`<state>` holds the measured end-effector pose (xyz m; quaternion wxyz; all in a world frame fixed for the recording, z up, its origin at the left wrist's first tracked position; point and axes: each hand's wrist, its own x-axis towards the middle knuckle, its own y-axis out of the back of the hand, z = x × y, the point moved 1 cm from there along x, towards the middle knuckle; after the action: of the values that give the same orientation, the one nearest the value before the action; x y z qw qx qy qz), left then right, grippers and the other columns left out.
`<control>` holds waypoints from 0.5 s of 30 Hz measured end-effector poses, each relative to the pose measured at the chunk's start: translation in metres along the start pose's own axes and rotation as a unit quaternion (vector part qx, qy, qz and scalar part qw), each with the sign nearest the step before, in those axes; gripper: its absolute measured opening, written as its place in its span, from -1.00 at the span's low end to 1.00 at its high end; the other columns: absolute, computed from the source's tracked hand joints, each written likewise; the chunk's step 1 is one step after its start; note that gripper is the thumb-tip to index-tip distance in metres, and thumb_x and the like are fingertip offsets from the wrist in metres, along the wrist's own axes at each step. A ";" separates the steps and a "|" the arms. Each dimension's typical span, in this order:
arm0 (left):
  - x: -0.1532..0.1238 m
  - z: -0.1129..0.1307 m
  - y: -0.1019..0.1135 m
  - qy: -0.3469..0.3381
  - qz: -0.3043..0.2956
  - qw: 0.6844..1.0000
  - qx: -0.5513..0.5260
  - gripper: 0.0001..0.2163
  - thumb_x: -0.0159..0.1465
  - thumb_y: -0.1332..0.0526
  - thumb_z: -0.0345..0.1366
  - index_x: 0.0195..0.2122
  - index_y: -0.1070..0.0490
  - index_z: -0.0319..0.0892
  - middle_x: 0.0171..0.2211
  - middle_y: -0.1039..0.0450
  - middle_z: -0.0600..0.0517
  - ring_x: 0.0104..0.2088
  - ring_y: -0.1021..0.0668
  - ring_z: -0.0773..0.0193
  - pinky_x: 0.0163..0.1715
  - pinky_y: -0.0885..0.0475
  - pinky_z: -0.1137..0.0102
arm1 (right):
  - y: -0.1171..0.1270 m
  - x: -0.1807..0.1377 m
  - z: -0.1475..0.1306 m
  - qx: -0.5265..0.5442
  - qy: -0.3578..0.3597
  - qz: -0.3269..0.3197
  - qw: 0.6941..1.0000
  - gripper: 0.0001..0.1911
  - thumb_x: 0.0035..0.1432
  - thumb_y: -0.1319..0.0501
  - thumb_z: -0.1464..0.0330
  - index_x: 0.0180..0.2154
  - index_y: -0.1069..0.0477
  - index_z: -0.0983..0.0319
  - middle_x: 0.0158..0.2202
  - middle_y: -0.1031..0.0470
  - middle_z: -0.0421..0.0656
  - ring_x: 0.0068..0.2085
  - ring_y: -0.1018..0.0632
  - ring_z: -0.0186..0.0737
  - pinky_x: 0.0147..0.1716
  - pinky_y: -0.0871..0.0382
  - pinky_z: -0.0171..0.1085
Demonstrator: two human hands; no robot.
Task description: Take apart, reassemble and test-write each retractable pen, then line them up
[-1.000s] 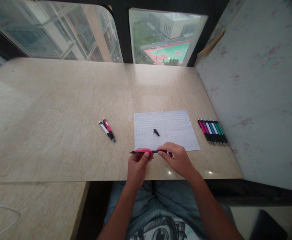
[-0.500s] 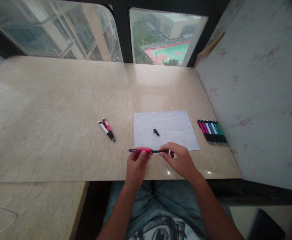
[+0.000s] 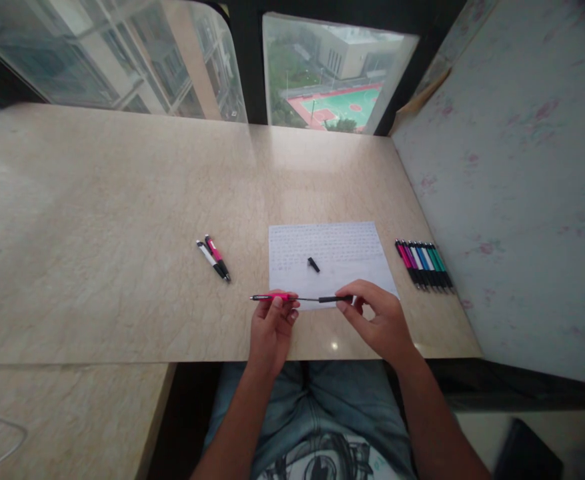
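Above the front edge of a written sheet of paper (image 3: 322, 248), a pink pen is drawn apart in two pieces. My left hand (image 3: 272, 337) is closed on its pink barrel (image 3: 283, 296), clip end pointing left. From the barrel's right end a thin dark refill (image 3: 308, 299) reaches toward the black grip section (image 3: 328, 299). My right hand (image 3: 379, 325) pinches that grip section by its far end, between thumb and fingers. A small black pen cap (image 3: 313, 265) lies on the paper beyond my hands.
A white pen (image 3: 207, 255) and a pink pen (image 3: 213, 248) lie close together left of the paper. Several coloured pens (image 3: 421, 261) form a row at the right, near the wall (image 3: 512, 220). A window lines the table's (image 3: 122, 233) back edge. A pale cable (image 3: 17, 440) curves at lower left.
My right hand has moved right with the black grip section, away from the pink barrel, and more thin refill shows between them. My left hand has shifted slightly left.
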<state>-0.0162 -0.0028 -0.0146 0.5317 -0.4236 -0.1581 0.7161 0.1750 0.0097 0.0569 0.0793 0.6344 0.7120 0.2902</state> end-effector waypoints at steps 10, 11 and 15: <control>0.003 -0.001 0.005 -0.004 -0.005 0.998 -0.054 -0.80 0.07 -0.46 -0.24 -0.31 -0.53 -0.13 -0.36 -0.60 0.04 -0.38 -0.60 0.37 -0.42 -0.45 0.52 | -0.009 -0.007 0.043 0.011 -0.139 0.100 0.985 -0.82 0.24 -0.20 0.29 -0.19 -0.54 0.19 -0.24 -0.61 -0.08 -0.24 -0.59 -0.15 -0.33 -0.48 -0.22; 0.003 -0.001 0.005 -0.004 -0.008 0.998 -0.055 -0.79 0.06 -0.46 -0.24 -0.31 -0.53 -0.13 -0.36 -0.60 0.04 -0.38 -0.60 0.37 -0.42 -0.45 0.52 | -0.013 -0.004 0.048 -0.008 -0.141 0.103 0.985 -0.80 0.25 -0.18 0.30 -0.18 -0.54 0.20 -0.24 -0.62 -0.08 -0.24 -0.60 -0.15 -0.34 -0.48 -0.22; 0.002 -0.002 0.006 0.000 -0.019 0.999 -0.051 -0.80 0.07 -0.46 -0.26 -0.30 -0.54 -0.12 -0.36 -0.60 0.04 -0.38 -0.59 0.38 -0.39 -0.47 0.52 | -0.032 0.015 0.059 -0.118 -0.094 0.093 0.984 -0.77 0.25 -0.14 0.35 -0.16 -0.54 0.23 -0.22 -0.62 -0.06 -0.30 -0.59 -0.17 -0.34 -0.46 -0.22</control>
<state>-0.0186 -0.0037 -0.0214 0.5233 -0.4465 -0.2026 0.6969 0.1733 0.0421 -0.0044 0.1927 0.7087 0.5999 0.3173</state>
